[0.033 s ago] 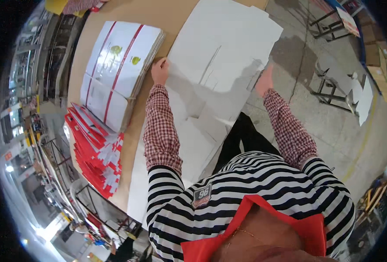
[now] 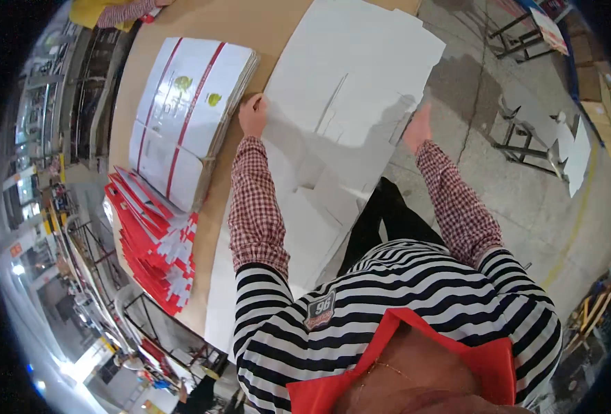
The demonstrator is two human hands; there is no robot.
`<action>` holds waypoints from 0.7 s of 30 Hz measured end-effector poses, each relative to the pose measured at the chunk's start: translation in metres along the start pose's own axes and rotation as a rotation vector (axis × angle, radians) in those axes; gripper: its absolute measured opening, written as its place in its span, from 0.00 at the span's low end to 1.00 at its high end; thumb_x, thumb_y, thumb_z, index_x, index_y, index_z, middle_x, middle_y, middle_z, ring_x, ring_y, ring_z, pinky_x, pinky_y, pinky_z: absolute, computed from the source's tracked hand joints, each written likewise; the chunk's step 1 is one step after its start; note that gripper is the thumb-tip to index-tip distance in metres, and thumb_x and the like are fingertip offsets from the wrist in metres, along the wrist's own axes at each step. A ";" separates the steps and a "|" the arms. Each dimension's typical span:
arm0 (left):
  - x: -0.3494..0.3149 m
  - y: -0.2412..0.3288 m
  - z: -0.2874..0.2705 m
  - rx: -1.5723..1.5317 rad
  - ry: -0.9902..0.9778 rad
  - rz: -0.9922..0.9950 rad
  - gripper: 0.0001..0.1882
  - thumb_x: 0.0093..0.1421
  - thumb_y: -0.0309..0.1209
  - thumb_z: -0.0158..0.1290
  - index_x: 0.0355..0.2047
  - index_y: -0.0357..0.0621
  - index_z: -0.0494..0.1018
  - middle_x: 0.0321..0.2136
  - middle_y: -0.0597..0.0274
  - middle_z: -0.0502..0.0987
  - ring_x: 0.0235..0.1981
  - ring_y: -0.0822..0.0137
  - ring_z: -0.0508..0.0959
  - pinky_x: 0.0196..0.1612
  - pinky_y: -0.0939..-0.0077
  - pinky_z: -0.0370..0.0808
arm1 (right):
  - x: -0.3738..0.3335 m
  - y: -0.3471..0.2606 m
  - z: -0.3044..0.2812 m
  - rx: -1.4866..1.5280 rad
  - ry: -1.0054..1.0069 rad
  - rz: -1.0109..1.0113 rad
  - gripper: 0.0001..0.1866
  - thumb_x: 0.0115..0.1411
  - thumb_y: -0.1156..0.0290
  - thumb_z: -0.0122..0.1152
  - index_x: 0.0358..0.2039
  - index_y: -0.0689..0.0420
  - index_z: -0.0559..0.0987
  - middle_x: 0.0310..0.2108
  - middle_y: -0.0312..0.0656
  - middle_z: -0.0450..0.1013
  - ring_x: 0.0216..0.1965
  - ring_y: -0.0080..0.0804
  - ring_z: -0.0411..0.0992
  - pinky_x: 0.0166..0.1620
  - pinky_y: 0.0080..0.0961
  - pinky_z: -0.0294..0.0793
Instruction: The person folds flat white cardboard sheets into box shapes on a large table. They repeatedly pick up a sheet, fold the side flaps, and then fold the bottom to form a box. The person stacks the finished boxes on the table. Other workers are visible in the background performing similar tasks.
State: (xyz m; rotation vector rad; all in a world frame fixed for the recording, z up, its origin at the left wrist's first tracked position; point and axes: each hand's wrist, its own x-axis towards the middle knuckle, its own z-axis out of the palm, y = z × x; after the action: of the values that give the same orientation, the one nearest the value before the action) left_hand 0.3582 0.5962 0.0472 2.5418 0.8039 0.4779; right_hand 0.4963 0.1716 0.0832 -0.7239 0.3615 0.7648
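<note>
Desk: surface and items carried.
The brown desk (image 2: pixel 267 31) extends from top centre to lower left of the frame. Directly on it: a stack of flat white cartons (image 2: pixel 188 103) with red stripes, upper left; a fanned red-and-white pile (image 2: pixel 150 238), left, below the stack; slit white cardboard (image 2: pixel 367 52), laid flat, centre.

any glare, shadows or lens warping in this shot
Head view: fisheye warping bows the left edge of the brown work surface, with black corners; head view: a soft shadow crosses the large flat white cardboard sheet; head view: pale glare on the glossy white red-striped stack; head view: lower-left background lights burn out.
</note>
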 end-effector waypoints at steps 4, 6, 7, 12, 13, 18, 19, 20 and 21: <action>0.000 0.013 -0.001 0.027 0.123 0.069 0.14 0.54 0.36 0.54 0.41 0.53 0.75 0.31 0.51 0.73 0.32 0.57 0.73 0.38 0.65 0.71 | 0.030 0.002 -0.022 0.069 -0.142 0.038 0.42 0.60 0.35 0.28 0.63 0.55 0.50 0.64 0.42 0.49 0.62 0.39 0.50 0.62 0.35 0.50; -0.006 0.012 -0.008 0.013 0.018 0.006 0.13 0.54 0.36 0.54 0.41 0.52 0.75 0.32 0.50 0.72 0.32 0.58 0.72 0.38 0.66 0.70 | 0.038 0.006 -0.024 0.035 -0.107 0.051 0.41 0.61 0.36 0.28 0.64 0.55 0.50 0.63 0.41 0.50 0.62 0.38 0.50 0.62 0.33 0.50; -0.005 0.011 -0.013 0.006 -0.031 -0.021 0.13 0.54 0.36 0.54 0.41 0.52 0.75 0.32 0.49 0.72 0.32 0.58 0.72 0.38 0.67 0.70 | 0.042 0.011 -0.027 0.018 -0.089 0.038 0.41 0.61 0.36 0.27 0.64 0.55 0.49 0.63 0.41 0.50 0.62 0.38 0.50 0.62 0.32 0.50; -0.012 0.015 -0.016 0.009 0.043 -0.050 0.14 0.56 0.37 0.54 0.40 0.44 0.75 0.28 0.53 0.75 0.28 0.61 0.73 0.36 0.70 0.70 | 0.043 0.007 -0.021 -0.056 -0.077 0.019 0.45 0.58 0.33 0.29 0.65 0.52 0.42 0.65 0.43 0.44 0.64 0.41 0.45 0.64 0.41 0.43; -0.012 0.018 -0.017 0.010 0.076 -0.016 0.15 0.56 0.38 0.54 0.39 0.41 0.75 0.26 0.55 0.77 0.27 0.61 0.74 0.36 0.71 0.70 | 0.032 -0.002 -0.012 -0.078 -0.013 0.040 0.45 0.57 0.32 0.29 0.65 0.52 0.42 0.65 0.43 0.44 0.64 0.41 0.45 0.64 0.42 0.42; -0.021 -0.010 -0.031 0.158 0.052 -0.011 0.18 0.55 0.40 0.53 0.41 0.41 0.74 0.28 0.52 0.74 0.32 0.58 0.73 0.39 0.67 0.69 | 0.008 0.039 -0.074 -0.022 0.100 0.161 0.44 0.58 0.32 0.28 0.64 0.51 0.48 0.61 0.43 0.53 0.59 0.40 0.53 0.59 0.44 0.50; -0.024 0.000 -0.030 0.164 0.044 -0.037 0.18 0.55 0.40 0.53 0.41 0.41 0.74 0.28 0.53 0.74 0.32 0.57 0.73 0.39 0.67 0.70 | -0.005 0.050 -0.086 0.032 0.081 0.223 0.45 0.57 0.31 0.28 0.64 0.52 0.46 0.63 0.43 0.49 0.62 0.40 0.49 0.61 0.44 0.46; -0.029 0.010 -0.030 0.170 0.037 -0.064 0.17 0.55 0.40 0.53 0.40 0.41 0.75 0.28 0.53 0.75 0.32 0.57 0.73 0.39 0.66 0.70 | -0.016 0.060 -0.097 0.087 0.062 0.284 0.47 0.56 0.30 0.27 0.65 0.53 0.43 0.65 0.43 0.45 0.64 0.41 0.45 0.64 0.44 0.42; -0.039 0.005 -0.038 0.102 0.026 -0.092 0.16 0.56 0.38 0.53 0.39 0.40 0.75 0.29 0.56 0.76 0.31 0.61 0.74 0.38 0.70 0.71 | -0.030 0.070 -0.094 0.120 0.037 0.302 0.47 0.56 0.30 0.27 0.65 0.53 0.44 0.65 0.44 0.45 0.64 0.41 0.46 0.64 0.44 0.42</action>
State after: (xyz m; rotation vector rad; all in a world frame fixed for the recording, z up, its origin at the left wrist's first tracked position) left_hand 0.3132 0.5801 0.0744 2.5820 0.9729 0.4516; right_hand 0.4205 0.1251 0.0005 -0.5774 0.5538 1.0059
